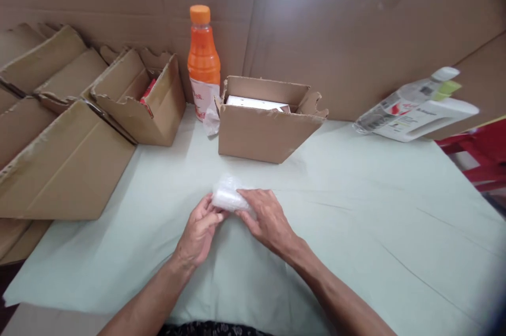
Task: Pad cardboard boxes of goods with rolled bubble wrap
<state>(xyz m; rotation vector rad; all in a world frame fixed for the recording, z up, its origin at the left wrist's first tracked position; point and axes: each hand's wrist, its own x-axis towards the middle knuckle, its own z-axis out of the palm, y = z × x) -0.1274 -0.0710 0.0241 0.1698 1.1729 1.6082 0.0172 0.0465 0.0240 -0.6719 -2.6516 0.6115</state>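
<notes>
Between my two hands is a small roll of clear bubble wrap [228,195], held just above the pale green cloth. My left hand [203,228] grips its lower left end, with the thumb near the front edge. Across its right side lies my right hand [265,216], fingers over the top and thumb below. Whether anything is wrapped inside the bubble wrap cannot be made out. Beyond the hands stands an open cardboard box [261,133] with a white item [256,103] showing inside.
Cardboard bins [63,167] crowd the left side, one holding something red [148,91]. An orange drink bottle [203,62] stands at the back beside a crumpled plastic piece [211,121]. A clear bottle [395,104] and a white jug [427,121] are at the back right. Cardboard walls rise behind.
</notes>
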